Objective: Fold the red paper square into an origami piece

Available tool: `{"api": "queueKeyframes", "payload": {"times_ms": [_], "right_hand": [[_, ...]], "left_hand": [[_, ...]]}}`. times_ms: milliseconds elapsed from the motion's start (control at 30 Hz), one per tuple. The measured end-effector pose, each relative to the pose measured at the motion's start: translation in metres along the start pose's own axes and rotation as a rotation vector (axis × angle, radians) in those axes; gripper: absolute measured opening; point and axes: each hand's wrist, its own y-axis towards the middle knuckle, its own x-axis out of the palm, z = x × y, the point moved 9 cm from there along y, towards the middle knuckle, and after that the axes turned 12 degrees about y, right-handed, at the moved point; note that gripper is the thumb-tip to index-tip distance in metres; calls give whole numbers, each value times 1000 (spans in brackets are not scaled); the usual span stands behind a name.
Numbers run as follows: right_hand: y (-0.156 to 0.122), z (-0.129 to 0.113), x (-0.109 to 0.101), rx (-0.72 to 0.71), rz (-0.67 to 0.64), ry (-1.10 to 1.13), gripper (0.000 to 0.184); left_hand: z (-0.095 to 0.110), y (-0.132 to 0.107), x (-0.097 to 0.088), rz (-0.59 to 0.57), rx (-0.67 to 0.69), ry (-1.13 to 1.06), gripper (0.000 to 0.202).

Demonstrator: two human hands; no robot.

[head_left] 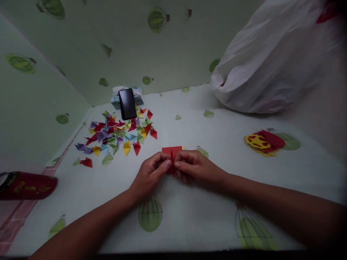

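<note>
Between my two hands a small folded red paper (172, 164) stands nearly on edge, its thin side toward me. My left hand (154, 168) pinches it from the left with thumb and fingers. From the right my right hand (196, 164) grips it the same way, its lower fingers curled under. Just behind the fingers lies a stack of square paper (172, 148), red on top with a yellow edge showing at the right. Off to the left spreads a pile of folded paper cranes (114, 135) in red, yellow, green, blue and purple.
A black phone (127, 104) leans on a tissue box (138, 96) behind the cranes. A red can (28, 186) lies at the left edge. At the back right sits a big white plastic bag (260, 72); red and yellow paper cutouts (262, 142) lie before it.
</note>
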Motion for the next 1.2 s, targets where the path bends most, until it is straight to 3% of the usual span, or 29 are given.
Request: {"api": "queueKeyframes", "payload": {"times_ms": [200, 467, 733, 1200], "right_hand": [[0, 1, -1, -5, -3, 9, 25], [-1, 1, 0, -33, 4, -98, 32], [-2, -1, 1, -23, -22, -75, 28], [-1, -2, 1, -31, -37, -61, 23]], "left_hand": [[6, -1, -2, 23, 30, 76, 22], [20, -5, -4, 77, 169, 347, 18], [10, -2, -2, 31, 64, 187, 24], [6, -2, -1, 23, 37, 133, 26]]}}
